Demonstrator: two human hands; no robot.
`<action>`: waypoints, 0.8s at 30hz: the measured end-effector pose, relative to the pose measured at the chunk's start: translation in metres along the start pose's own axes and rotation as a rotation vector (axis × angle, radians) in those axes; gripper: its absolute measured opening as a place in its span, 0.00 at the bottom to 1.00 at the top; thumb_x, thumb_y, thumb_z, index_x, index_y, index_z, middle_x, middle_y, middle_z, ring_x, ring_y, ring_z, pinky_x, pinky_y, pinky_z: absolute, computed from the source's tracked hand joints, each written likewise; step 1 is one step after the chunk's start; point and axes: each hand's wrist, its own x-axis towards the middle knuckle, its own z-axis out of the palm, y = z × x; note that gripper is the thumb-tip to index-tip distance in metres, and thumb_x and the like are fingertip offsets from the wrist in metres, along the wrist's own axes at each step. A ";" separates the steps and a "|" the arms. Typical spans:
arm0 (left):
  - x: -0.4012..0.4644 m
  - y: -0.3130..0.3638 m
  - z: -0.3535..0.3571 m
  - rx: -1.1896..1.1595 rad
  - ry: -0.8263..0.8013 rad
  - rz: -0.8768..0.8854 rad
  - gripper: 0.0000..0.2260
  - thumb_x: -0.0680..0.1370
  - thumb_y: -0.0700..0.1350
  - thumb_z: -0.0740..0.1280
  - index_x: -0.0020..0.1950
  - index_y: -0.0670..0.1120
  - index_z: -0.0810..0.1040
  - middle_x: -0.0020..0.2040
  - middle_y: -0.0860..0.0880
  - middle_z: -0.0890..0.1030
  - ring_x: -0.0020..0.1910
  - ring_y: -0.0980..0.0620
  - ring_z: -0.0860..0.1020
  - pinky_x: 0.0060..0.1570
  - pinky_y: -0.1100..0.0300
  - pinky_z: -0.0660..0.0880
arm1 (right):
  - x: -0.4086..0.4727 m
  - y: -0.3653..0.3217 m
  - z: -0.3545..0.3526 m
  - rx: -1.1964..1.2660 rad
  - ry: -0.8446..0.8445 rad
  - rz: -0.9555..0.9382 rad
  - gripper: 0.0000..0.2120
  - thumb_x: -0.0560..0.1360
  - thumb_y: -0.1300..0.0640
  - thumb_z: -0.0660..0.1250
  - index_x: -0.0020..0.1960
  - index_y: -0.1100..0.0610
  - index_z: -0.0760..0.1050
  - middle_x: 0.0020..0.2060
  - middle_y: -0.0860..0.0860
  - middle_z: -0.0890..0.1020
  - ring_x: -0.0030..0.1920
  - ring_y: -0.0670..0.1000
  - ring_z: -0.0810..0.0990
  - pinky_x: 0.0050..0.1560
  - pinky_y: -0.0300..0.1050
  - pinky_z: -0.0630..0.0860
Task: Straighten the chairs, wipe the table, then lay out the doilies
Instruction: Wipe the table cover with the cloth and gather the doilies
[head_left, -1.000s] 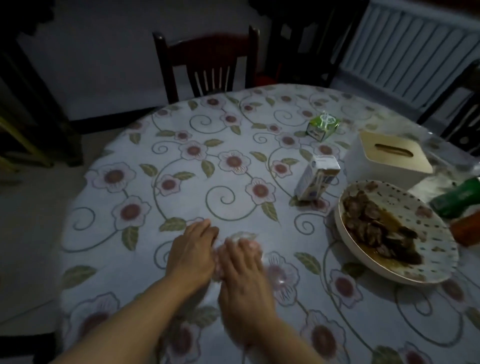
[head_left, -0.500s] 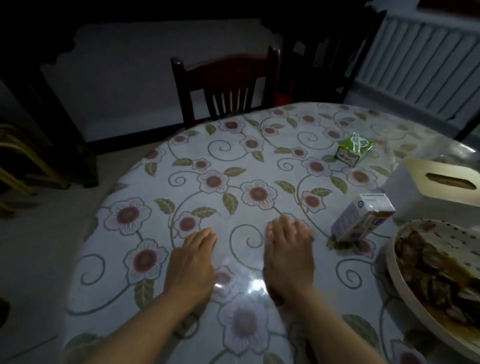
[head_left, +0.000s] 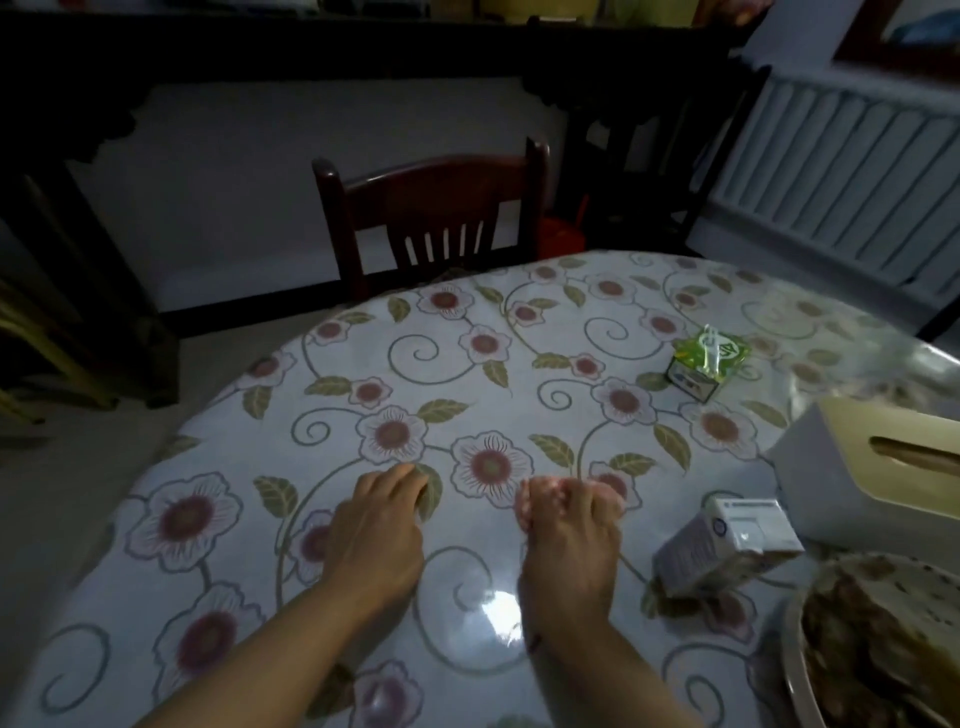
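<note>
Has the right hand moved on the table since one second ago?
Yes. The right hand moved away from the left hand, toward the milk carton.

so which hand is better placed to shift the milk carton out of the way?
Right hand: it lies flat just beside the milk carton; the left hand is farther off.

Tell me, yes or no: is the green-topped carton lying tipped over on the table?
No. The green-topped carton stands upright on the table, far beyond both hands.
</note>
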 end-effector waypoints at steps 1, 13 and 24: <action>0.004 0.001 0.000 0.003 0.012 -0.008 0.20 0.78 0.43 0.57 0.71 0.49 0.63 0.73 0.53 0.62 0.70 0.49 0.61 0.68 0.54 0.64 | -0.009 -0.002 0.002 0.000 -0.020 -0.057 0.31 0.55 0.65 0.72 0.59 0.55 0.76 0.55 0.57 0.76 0.58 0.62 0.74 0.61 0.58 0.70; 0.097 -0.019 0.008 -0.036 0.154 0.022 0.17 0.80 0.43 0.55 0.69 0.50 0.66 0.71 0.54 0.65 0.70 0.51 0.61 0.65 0.52 0.63 | 0.144 0.027 0.022 -0.032 -0.101 0.330 0.29 0.75 0.60 0.57 0.75 0.58 0.55 0.75 0.57 0.58 0.75 0.59 0.53 0.76 0.54 0.49; 0.090 -0.042 -0.011 -0.227 0.045 0.079 0.19 0.77 0.37 0.57 0.68 0.46 0.66 0.69 0.49 0.69 0.65 0.50 0.68 0.63 0.58 0.66 | 0.063 -0.063 0.031 0.021 -0.097 -0.490 0.18 0.77 0.57 0.56 0.65 0.52 0.72 0.63 0.49 0.75 0.67 0.53 0.71 0.74 0.54 0.57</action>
